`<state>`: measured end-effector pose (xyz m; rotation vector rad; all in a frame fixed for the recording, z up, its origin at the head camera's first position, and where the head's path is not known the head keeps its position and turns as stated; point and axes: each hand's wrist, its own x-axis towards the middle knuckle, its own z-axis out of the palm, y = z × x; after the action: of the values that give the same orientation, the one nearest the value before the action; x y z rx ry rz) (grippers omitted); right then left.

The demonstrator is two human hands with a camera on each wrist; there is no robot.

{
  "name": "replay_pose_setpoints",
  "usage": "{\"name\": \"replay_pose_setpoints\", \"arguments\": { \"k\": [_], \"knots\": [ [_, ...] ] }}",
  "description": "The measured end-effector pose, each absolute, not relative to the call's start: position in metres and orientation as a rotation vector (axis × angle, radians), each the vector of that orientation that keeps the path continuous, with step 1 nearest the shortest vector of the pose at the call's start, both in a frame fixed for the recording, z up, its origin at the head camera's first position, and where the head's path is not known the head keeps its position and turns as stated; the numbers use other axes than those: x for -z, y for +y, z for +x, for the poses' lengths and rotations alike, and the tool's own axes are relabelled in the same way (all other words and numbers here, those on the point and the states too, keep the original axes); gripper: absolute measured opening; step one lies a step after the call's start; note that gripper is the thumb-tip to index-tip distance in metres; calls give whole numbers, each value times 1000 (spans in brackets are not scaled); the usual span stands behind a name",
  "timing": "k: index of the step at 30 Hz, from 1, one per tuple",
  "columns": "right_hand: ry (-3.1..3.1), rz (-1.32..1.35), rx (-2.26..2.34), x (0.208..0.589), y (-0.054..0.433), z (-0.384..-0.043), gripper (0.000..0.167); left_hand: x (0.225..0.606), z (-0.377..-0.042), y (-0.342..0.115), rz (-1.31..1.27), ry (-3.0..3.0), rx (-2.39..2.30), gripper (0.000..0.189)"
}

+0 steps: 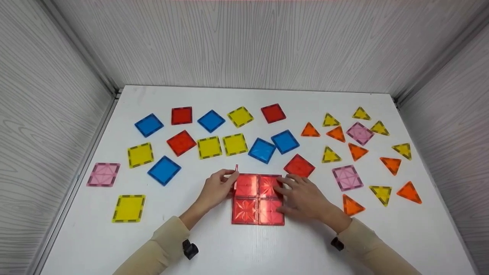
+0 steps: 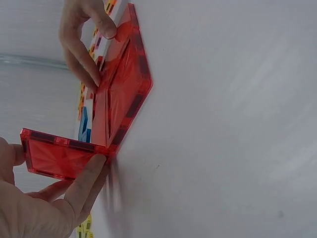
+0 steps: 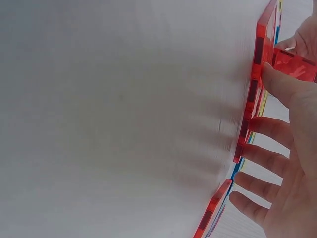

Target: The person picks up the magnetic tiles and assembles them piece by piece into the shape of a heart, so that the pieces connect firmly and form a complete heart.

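Note:
A large red panel (image 1: 246, 186), divided into several squares, lies flat in front of the person. At its left edge, the left hand (image 1: 217, 189) pinches a red square tile (image 2: 52, 152) by its sides. That tile stands up from the table, its lower corner against the panel in the left wrist view; from the head view only its thin top edge shows. The right hand (image 1: 307, 196) spreads its fingers along the panel's right edge. Thumb and some fingertips touch that edge in the right wrist view, while the lower fingers are apart from it.
Blue tiles (image 1: 164, 170), yellow tiles (image 1: 129, 208) and red tiles (image 1: 299, 165) lie loose behind and left of the panel. Pink squares (image 1: 347, 178), orange triangles (image 1: 409, 192) and yellow triangles (image 1: 381, 194) are scattered to the right. Pale walls (image 1: 252, 46) enclose the white table (image 1: 244, 252).

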<state>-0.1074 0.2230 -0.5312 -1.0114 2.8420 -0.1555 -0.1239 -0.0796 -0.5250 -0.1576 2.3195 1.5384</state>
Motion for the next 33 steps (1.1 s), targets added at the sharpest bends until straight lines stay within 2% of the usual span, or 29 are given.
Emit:
{"name": "replay_pose_setpoints", "arguments": {
  "k": [6,12,19,27,31,33],
  "knots": [
    [2875,-908,306,526,218,-130,66,527,-125,-79,-149,2337,-1562,49],
    [2951,-722,341,522,201,-175,65,529,-124,-81,-131,2296,-1617,49],
    [2918,-603,306,528,179,-221,71,529,-123,-81,-135,2313,-1622,47],
    [2865,-500,252,526,162,-234,78,530,-123,-80,-121,2322,-1614,47],
    [2857,-461,360,526,158,-234,87,529,-123,-82,-122,2316,-1625,46],
    [2845,-430,475,526,158,-233,87,529,-122,-83,-114,2319,-1628,46]
  ]
}}
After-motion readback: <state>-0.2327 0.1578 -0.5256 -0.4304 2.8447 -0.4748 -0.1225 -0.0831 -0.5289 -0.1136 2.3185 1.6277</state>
